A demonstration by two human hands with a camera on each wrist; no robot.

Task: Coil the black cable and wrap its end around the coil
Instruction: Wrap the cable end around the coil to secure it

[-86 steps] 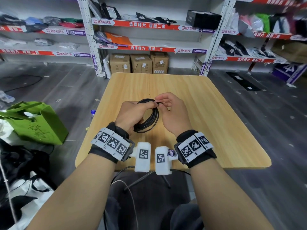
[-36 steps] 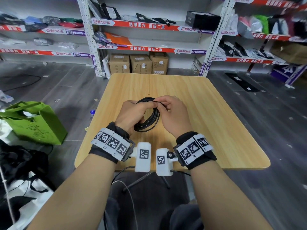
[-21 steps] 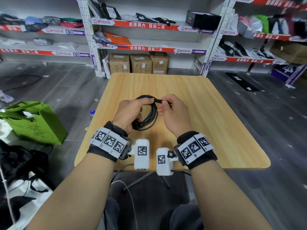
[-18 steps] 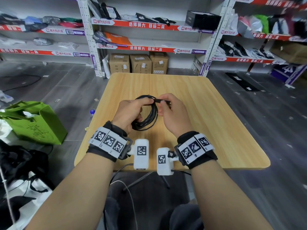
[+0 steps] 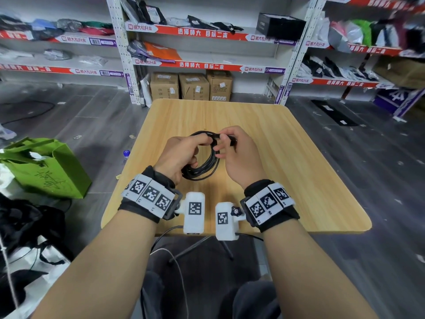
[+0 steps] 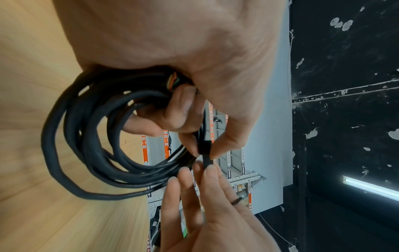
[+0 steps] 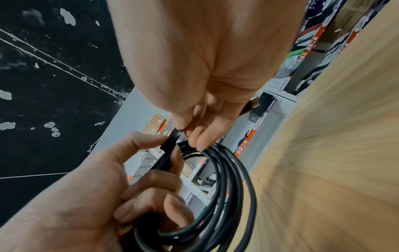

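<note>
A black cable coil (image 5: pixel 208 162) hangs upright just above the wooden table (image 5: pixel 299 162), between my two hands. My left hand (image 5: pixel 203 146) grips the coil: its lower fingers curl through the loops and thumb and forefinger pinch the top strands (image 6: pixel 204 146). My right hand (image 5: pixel 219 142) pinches the cable's free end (image 7: pixel 173 136) right beside that spot. The end's plug (image 5: pixel 232 140) lies across the right fingers and sticks out past them (image 7: pixel 252 104). In the left wrist view, coloured wires (image 6: pixel 172 81) show inside the left palm.
Only the coil and my hands are over the table. A green bag (image 5: pixel 46 166) and dark bags lie on the floor to the left. Shelves (image 5: pixel 202 49) and cardboard boxes (image 5: pixel 190 86) stand beyond the far edge.
Both hands raised the coil slightly, tilting it more upright. The right hand drew the cable end out to the right, so the plug now shows across its fingers.
</note>
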